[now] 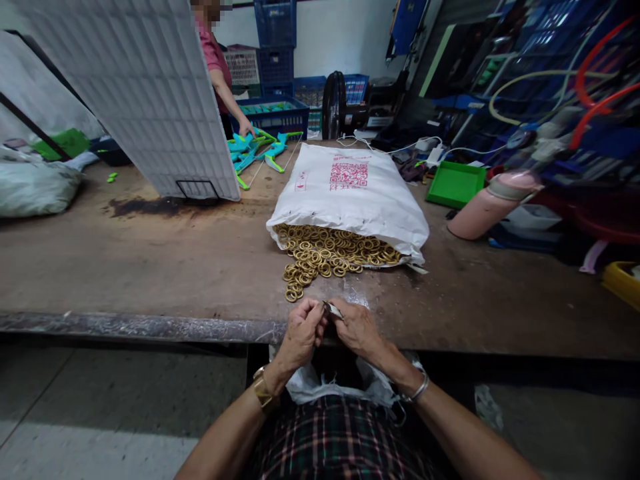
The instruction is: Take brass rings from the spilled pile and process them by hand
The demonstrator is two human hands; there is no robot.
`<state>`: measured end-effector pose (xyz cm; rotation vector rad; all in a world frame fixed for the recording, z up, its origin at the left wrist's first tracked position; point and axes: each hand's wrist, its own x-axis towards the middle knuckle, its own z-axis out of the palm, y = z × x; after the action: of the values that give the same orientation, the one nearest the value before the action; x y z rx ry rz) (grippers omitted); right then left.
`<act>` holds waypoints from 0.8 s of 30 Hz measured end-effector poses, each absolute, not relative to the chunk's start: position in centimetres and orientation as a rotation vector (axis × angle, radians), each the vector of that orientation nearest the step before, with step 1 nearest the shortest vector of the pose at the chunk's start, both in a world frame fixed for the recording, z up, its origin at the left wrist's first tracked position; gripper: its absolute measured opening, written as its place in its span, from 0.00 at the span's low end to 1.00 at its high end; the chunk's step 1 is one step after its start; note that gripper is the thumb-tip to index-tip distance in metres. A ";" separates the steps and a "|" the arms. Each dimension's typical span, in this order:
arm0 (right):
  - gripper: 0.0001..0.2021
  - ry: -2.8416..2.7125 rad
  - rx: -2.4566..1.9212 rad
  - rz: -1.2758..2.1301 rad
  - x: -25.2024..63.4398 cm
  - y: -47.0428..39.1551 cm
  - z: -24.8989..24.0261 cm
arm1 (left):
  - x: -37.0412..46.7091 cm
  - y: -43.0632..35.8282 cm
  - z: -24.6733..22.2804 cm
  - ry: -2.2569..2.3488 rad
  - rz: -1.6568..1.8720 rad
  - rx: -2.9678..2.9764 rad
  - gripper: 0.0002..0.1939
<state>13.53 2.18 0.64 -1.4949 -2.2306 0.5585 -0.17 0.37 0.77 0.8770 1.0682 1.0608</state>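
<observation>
My left hand (304, 332) and my right hand (359, 328) meet above the table's front edge, fingers pinched close together. Between the right thumb and fingers is a small pale flat piece (334, 310) with a dark end toward the left fingers. Its kind is too small to make out. What the left fingertips grip is hidden. Just beyond my hands, many gold-coloured rings (325, 255) spill from the open mouth of a white woven sack (350, 193) lying on the table. Below my hands, an open whitish bag (310, 390) hangs at my lap.
A white ribbed panel (150, 100) stands at left on the brown table (150, 267). Behind it, a person's hand (245, 127) touches blue-green plastic parts (255, 150). To the right are a green tray (455, 185), a pink bottle-shaped object (487, 210) and a red hose (583, 80).
</observation>
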 end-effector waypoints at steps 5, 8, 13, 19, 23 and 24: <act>0.11 -2.267 -1.557 0.541 13.6 2.2 0.6 | -0.1 0.3 0.8 1.107 1.050 0.918 0.18; 0.11 -2.308 -1.538 0.548 13.8 2.3 0.4 | -0.1 0.3 0.9 1.109 1.049 0.930 0.18; 0.11 -2.362 -1.494 0.576 14.0 2.5 0.5 | -0.2 0.3 1.4 1.127 1.041 0.955 0.20; 0.12 -2.386 -1.513 0.548 14.0 2.4 0.9 | -0.3 0.3 1.4 1.126 1.022 0.986 0.19; 0.12 -2.391 -1.573 0.489 13.8 2.2 0.8 | -0.3 0.3 1.3 1.129 1.017 0.983 0.18; 0.13 -2.397 -1.577 0.485 13.8 2.2 0.8 | -0.3 0.4 1.2 1.132 1.018 0.985 0.18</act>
<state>13.78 2.20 0.83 -1.5772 -2.3969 0.4847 -0.28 0.37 1.18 0.9853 1.1318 1.0185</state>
